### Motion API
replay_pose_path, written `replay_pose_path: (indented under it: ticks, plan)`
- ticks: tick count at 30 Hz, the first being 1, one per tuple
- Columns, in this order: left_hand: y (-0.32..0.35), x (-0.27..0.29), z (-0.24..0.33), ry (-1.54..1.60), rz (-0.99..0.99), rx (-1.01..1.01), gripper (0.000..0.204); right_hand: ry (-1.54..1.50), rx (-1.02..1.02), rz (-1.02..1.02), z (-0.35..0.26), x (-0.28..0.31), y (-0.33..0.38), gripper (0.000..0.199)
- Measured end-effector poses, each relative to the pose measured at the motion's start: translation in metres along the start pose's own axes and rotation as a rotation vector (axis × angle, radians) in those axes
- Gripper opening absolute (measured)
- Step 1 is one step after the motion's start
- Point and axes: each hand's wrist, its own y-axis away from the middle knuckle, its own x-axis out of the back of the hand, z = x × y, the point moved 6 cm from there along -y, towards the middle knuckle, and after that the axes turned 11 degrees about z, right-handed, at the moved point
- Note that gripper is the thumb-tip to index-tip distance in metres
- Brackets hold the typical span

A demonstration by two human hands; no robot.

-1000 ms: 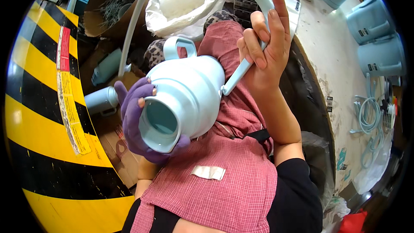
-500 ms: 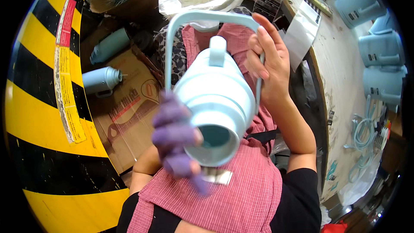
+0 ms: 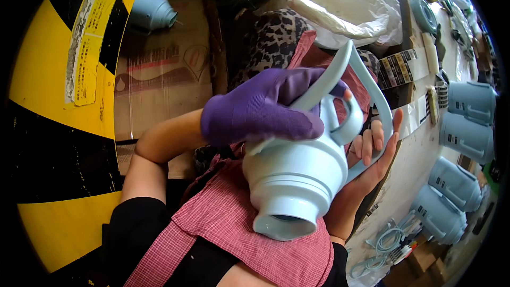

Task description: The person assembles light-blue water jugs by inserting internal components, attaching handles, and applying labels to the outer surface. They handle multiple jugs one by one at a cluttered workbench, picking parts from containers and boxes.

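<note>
A pale blue thermos jug casing (image 3: 297,170) lies tilted over my lap, its open mouth toward me. A small side handle and a larger loop-shaped carrying handle (image 3: 380,93) are at its far end. My left hand (image 3: 265,101), in a purple knitted glove, is closed around the near-left arm of the loop, its thumb against the casing. My bare right hand (image 3: 374,151) holds the loop's right arm, fingers curled inside it and thumb side outside. Part of the right palm is hidden behind the casing.
On the bench (image 3: 419,143) at right stand several pale blue jugs (image 3: 467,138), with coiled blue parts (image 3: 388,242) nearer me. A white plastic-lined container (image 3: 350,8) is ahead. A yellow-black striped surface (image 3: 58,149) borders the left, beside cardboard (image 3: 164,69) and another blue casing (image 3: 151,11).
My left hand has moved from beside the jug's mouth up to the loop handle and closed there. The loop has tipped rightward, and my right hand has come lower. The view has turned.
</note>
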Motion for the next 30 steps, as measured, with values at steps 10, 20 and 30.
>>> replay_pose_path:
  ticks: [10, 20, 30]
  plan:
    - [-0.012, 0.022, -0.032, 0.189, -0.060, -0.205, 0.034, 0.568, 0.239, 0.015, 0.003, -0.004, 0.020, 0.069]
    - [0.000, 0.022, -0.016, -0.462, -0.134, -1.179, 0.067, 0.267, 0.669, -0.145, -0.021, -0.008, 0.017, 0.062]
    - [-0.049, -0.023, 0.083, 0.408, -0.124, -0.679, 0.060, 0.120, 0.169, -0.246, 0.031, -0.042, -0.130, 0.039]
